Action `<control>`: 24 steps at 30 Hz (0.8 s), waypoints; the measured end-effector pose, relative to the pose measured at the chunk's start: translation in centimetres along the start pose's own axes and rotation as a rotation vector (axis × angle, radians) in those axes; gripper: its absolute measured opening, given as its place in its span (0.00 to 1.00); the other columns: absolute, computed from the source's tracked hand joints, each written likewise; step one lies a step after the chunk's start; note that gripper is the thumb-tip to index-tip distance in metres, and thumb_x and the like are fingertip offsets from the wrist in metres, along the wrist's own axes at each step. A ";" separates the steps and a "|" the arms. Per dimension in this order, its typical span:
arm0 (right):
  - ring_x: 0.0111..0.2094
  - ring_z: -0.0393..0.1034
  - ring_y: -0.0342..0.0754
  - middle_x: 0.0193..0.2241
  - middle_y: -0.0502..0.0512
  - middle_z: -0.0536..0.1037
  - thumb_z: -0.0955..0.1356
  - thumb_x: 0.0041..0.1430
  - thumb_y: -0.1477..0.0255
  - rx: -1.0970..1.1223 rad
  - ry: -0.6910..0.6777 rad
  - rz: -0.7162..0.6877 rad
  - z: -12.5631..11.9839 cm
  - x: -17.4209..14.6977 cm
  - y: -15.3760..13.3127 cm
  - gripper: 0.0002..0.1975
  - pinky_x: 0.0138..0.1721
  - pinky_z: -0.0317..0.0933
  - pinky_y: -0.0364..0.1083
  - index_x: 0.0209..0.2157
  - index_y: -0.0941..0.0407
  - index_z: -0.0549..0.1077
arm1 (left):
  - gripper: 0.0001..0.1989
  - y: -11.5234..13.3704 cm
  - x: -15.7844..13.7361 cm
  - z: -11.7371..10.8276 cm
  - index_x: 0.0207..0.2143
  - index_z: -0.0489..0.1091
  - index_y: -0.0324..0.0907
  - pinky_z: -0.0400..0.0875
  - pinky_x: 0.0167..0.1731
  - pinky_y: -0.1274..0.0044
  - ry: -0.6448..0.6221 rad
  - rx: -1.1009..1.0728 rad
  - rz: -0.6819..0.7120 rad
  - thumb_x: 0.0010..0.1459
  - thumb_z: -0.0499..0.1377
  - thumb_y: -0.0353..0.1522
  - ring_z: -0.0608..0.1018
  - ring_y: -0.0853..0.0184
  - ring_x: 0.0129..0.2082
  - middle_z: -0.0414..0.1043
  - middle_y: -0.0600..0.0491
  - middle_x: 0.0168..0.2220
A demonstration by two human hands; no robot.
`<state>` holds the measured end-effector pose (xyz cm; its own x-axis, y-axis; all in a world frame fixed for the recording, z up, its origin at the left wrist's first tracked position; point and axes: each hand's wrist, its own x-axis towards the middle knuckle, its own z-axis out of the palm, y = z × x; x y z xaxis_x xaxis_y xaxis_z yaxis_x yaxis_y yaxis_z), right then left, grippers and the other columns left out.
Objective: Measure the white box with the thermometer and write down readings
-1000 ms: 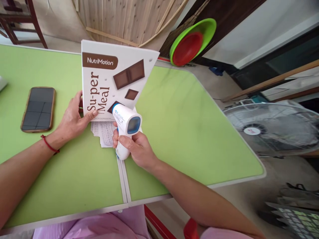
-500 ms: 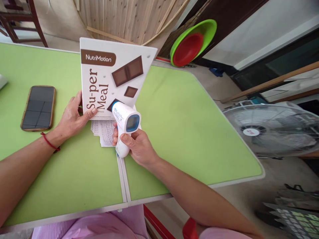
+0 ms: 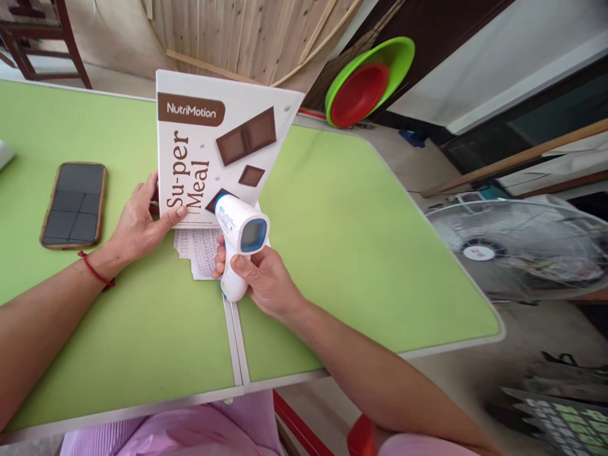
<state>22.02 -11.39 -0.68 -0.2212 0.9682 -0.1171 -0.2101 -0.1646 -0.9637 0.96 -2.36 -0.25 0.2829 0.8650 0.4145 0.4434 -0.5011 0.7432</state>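
My left hand grips the lower left corner of a white box with chocolate pieces and "NutriMotion Su-per Meal" printed on it. Its thumb lies on the front face and the other fingers go behind. My right hand is wrapped round the handle of a white and blue infrared thermometer. The thermometer's nose points at the lower part of the box and overlaps it in view; whether they touch I cannot tell. Its small screen faces me and looks grey. Sheets of paper with writing lie under and behind the box.
A phone in a brown case lies on the green folding table, left of my left hand. Beyond the table's right edge stands a fan. Green and red basins are behind, and a wooden chair is at the far left.
The box has shifted very slightly to the right and its upper edge leans a touch. Both hands keep their hold, and the thermometer is almost in the same place.
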 end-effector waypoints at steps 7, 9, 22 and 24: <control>0.31 0.70 0.46 0.30 0.50 0.72 0.76 0.45 0.55 0.027 0.000 0.014 0.1 0.0 -0.5 0.21 0.39 0.71 0.51 0.34 0.53 0.71 | 0.31 0.1 0.1 -0.1 0.48 0.69 0.41 0.73 0.35 0.67 -0.006 0.002 -0.043 0.56 0.58 0.57 0.75 0.55 0.37 0.74 0.45 0.39; 0.32 0.70 0.46 0.32 0.51 0.72 0.76 0.47 0.57 0.036 -0.014 0.016 0.1 -0.1 -0.7 0.19 0.38 0.71 0.51 0.35 0.53 0.72 | 0.31 0.1 0.2 -0.1 0.48 0.69 0.41 0.73 0.35 0.66 -0.010 0.014 -0.051 0.55 0.58 0.57 0.76 0.55 0.38 0.74 0.45 0.39; 0.38 0.73 0.51 0.38 0.55 0.77 0.76 0.49 0.62 -0.500 0.174 -0.513 -4.3 -1.0 -2.5 0.21 0.39 0.72 0.53 0.45 0.51 0.72 | 0.28 0.6 0.1 -0.3 0.51 0.66 0.43 0.76 0.43 0.65 0.053 -0.128 -0.023 0.58 0.61 0.52 0.77 0.55 0.46 0.74 0.45 0.49; 0.43 0.73 0.55 0.44 0.58 0.77 0.74 0.50 0.57 -0.716 0.266 -0.620 -6.7 -0.7 -3.0 0.28 0.43 0.72 0.56 0.51 0.51 0.69 | 0.28 0.6 0.1 -0.1 0.52 0.64 0.42 0.77 0.44 0.66 0.071 -0.183 0.005 0.58 0.61 0.51 0.77 0.56 0.47 0.73 0.45 0.51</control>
<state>29.22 -10.28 0.70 -0.0266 0.8697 0.4928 0.4294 0.4552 -0.7800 1.13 -2.57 0.26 0.2212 0.8653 0.4498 0.2784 -0.4980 0.8213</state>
